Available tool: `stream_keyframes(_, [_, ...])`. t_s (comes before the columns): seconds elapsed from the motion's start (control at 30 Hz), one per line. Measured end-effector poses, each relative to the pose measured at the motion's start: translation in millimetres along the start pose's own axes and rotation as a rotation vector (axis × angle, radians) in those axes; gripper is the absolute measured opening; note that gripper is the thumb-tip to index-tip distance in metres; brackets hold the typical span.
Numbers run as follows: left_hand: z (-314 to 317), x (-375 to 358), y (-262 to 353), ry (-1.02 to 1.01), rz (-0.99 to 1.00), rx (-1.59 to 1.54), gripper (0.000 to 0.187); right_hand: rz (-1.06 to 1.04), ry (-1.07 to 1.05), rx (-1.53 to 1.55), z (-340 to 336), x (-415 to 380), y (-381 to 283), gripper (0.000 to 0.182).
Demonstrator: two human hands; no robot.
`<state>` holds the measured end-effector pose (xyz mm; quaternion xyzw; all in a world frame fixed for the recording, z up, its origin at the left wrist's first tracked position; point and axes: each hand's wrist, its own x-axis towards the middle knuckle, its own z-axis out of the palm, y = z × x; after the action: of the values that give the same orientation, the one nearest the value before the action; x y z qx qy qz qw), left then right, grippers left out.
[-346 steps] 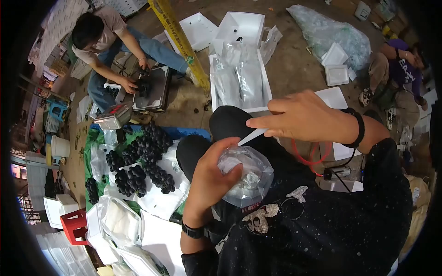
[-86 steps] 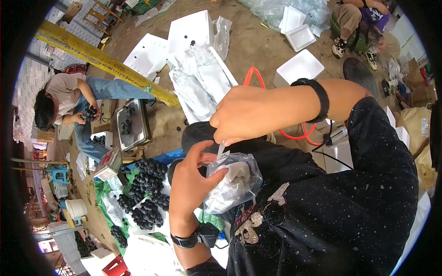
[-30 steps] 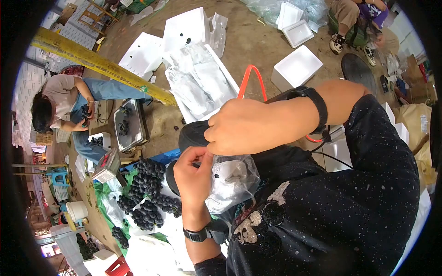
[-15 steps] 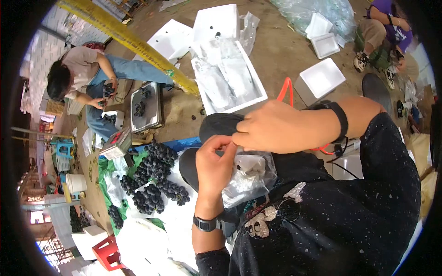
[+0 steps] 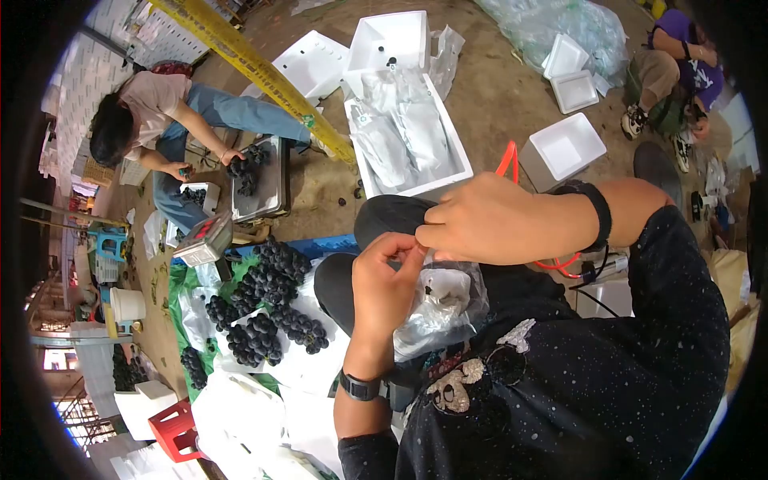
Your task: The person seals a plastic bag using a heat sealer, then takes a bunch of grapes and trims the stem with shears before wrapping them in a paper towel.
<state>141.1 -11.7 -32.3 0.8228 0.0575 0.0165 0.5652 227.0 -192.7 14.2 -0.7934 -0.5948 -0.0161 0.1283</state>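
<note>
My left hand, with a dark watch on its wrist, is closed in a pinch above my lap. My right hand reaches in from the right, fingers curled, and its fingertips meet those of the left. Whatever sits between the fingertips is too small to make out. Just beneath them a clear plastic bag with whitish contents rests on my lap. Several bunches of dark grapes lie on white and green sheeting to the left of my left hand.
A white foam box with wrapped silvery packs stands ahead, beside a smaller white box. A yellow pole slants across. At left a co-worker handles grapes over a metal tray; another person sits at far right.
My hands stay pinched together, almost unmoved. The co-worker at left has brought a grape bunch over the metal tray. The view has shifted slightly.
</note>
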Motion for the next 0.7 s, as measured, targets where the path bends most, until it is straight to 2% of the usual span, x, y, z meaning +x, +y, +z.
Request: stream_keyframes(0.7, [-0.1, -1.2, -6.6, -0.009, 0.045, -0.079, 0.008, 0.018, -0.012, -0.001, -3.5, 0.8, -4.6, 0.021])
